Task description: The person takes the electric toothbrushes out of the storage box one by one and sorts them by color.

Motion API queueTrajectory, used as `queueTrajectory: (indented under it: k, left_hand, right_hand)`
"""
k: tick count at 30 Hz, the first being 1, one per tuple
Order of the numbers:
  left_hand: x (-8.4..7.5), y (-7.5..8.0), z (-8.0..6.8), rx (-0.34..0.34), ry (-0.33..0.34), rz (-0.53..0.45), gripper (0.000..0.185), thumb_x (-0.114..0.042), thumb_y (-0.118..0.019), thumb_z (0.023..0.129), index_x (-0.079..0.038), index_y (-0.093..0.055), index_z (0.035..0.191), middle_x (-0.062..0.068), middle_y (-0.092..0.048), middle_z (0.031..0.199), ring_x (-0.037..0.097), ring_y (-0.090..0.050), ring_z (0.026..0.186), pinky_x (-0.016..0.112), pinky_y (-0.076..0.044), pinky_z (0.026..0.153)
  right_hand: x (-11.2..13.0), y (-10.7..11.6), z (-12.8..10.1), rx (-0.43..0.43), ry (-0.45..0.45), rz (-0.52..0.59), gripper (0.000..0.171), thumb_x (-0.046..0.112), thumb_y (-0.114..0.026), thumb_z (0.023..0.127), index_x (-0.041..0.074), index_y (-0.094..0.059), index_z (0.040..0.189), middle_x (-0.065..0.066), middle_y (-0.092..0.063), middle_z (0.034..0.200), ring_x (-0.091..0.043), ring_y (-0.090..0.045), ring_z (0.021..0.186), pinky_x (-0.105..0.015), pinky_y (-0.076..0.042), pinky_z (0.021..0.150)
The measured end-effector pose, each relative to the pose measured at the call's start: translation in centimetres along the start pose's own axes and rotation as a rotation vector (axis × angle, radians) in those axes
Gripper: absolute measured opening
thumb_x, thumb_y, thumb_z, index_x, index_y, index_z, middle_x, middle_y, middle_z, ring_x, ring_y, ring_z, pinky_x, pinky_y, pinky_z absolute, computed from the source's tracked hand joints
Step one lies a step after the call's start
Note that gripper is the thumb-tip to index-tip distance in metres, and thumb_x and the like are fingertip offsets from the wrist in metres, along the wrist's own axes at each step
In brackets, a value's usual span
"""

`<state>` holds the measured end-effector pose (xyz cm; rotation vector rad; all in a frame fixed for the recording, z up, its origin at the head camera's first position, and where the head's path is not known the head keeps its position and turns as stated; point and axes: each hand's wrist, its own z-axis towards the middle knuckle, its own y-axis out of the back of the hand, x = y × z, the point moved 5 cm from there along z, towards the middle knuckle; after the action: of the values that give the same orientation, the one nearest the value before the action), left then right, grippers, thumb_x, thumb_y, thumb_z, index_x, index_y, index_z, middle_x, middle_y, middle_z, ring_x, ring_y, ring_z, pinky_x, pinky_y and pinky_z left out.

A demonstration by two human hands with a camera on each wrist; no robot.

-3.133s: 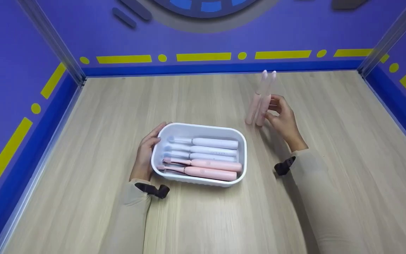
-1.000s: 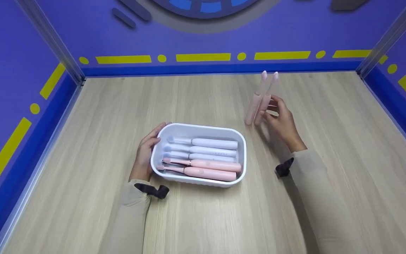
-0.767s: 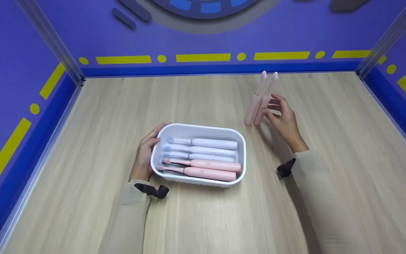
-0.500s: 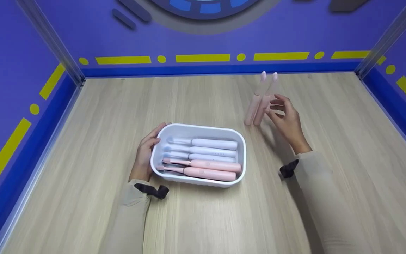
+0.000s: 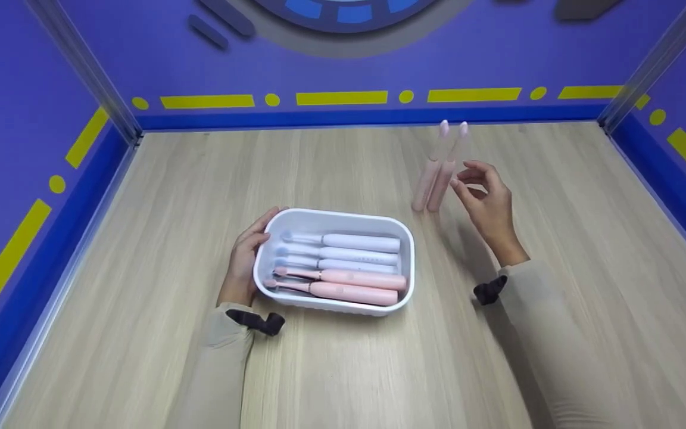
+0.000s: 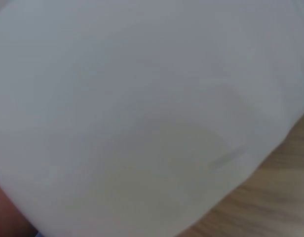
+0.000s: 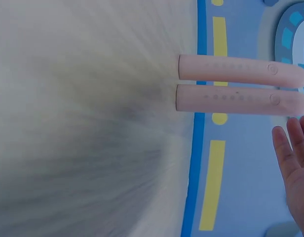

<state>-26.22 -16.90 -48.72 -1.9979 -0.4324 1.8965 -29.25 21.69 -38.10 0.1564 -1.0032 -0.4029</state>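
My left hand (image 5: 245, 262) holds the left end of a white plastic basket (image 5: 334, 308), with a digit at its rim; the basket's wall (image 6: 142, 98) fills most of the left wrist view. Inside lie three white electric toothbrushes (image 5: 362, 242) and two pink electric toothbrushes (image 5: 355, 293), heads to the left. Two more pink electric toothbrushes stand upright side by side on the table, a left one (image 5: 426, 185) and a right one (image 5: 442, 186). Just right of them is my right hand (image 5: 489, 205), holding nothing, fingers loosely bent. In the right wrist view its fingers (image 7: 285, 150) sit beside the nearer handle.
The wood-grain table (image 5: 343, 369) is bounded by blue panels (image 5: 343, 71) with yellow marks at the back and sides. The standing toothbrushes are between the basket and the back panel, to the right. Black wrist cameras (image 5: 490, 290) sit on both sleeves.
My right hand has let go of the right standing toothbrush and drawn a little to the right. Both standing toothbrushes stay upright. The left hand and basket have hardly moved.
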Motion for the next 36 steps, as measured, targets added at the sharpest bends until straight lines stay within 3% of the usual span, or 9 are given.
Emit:
queueTrajectory:
  k: [10,21,29,36]
  left_hand:
    - [0.0,0.0,0.0,0.006,0.005,-0.002,0.056,0.002,-0.027,0.091,0.002,-0.035,0.146,0.016,-0.035,0.153,0.02,-0.028,0.145,0.034,-0.017,0.121]
    - [0.0,0.0,-0.1,0.01,0.013,-0.011,0.056,0.002,-0.027,0.091,0.002,-0.034,0.147,0.015,-0.034,0.154,0.02,-0.027,0.145,0.033,-0.017,0.121]
    - [0.0,-0.1,-0.1,0.014,0.021,-0.045,0.056,0.002,-0.027,0.091,0.003,-0.033,0.147,0.016,-0.033,0.154,0.02,-0.028,0.145,0.033,-0.017,0.121]
    - [0.0,-0.1,-0.1,0.01,0.024,-0.034,0.056,0.002,-0.027,0.091,0.002,-0.034,0.147,0.014,-0.033,0.155,0.019,-0.027,0.145,0.033,-0.018,0.121]
  right_hand:
    - [-1.3,-1.1,0.2,0.041,0.068,0.073,0.038,-0.001,-0.067,0.085,-0.009,-0.056,0.12,-0.024,-0.065,0.104,-0.002,-0.062,0.091,-0.014,-0.054,0.076]
    - [0.0,-2.8,-0.1,0.245,0.014,0.039,0.044,0.006,-0.069,0.085,-0.002,-0.057,0.127,-0.017,-0.066,0.106,-0.01,-0.062,0.094,-0.015,-0.054,0.08]
    - [1.3,-4.0,-0.2,0.366,0.01,0.034,0.045,0.006,-0.069,0.085,0.0,-0.056,0.128,-0.018,-0.066,0.105,-0.006,-0.062,0.091,-0.014,-0.053,0.08]
    - [2.5,-5.1,-0.2,0.476,-0.052,0.048,0.047,0.006,-0.069,0.086,0.001,-0.054,0.13,-0.018,-0.066,0.107,-0.014,-0.064,0.094,-0.021,-0.054,0.083]
